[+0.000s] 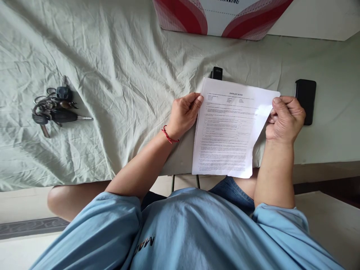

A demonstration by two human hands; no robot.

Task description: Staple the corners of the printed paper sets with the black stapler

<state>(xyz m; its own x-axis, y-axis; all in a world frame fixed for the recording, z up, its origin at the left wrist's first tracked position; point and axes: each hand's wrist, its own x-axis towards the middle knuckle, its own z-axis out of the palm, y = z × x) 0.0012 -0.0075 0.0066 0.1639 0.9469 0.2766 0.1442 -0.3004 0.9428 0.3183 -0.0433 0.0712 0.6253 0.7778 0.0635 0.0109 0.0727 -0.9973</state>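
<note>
A stack of printed paper sheets (226, 131), headed "OVERLEAF NOTES", is held up between my two hands near the table's front edge. My left hand (185, 112) pinches its left edge, thumb on top and fingers curled behind. At the upper right corner, my right hand (287, 116) grips the sheets between thumb and curled fingers. The lower edge of the paper hangs over my lap. Just behind the top edge, a small black object (217, 73) shows in part; the sheets hide the rest.
A bunch of keys (59, 107) lies at the left on the wrinkled pale green cloth (126, 75). To the right of my right hand is a black phone (309, 101). A red and white box (213, 22) stands at the back.
</note>
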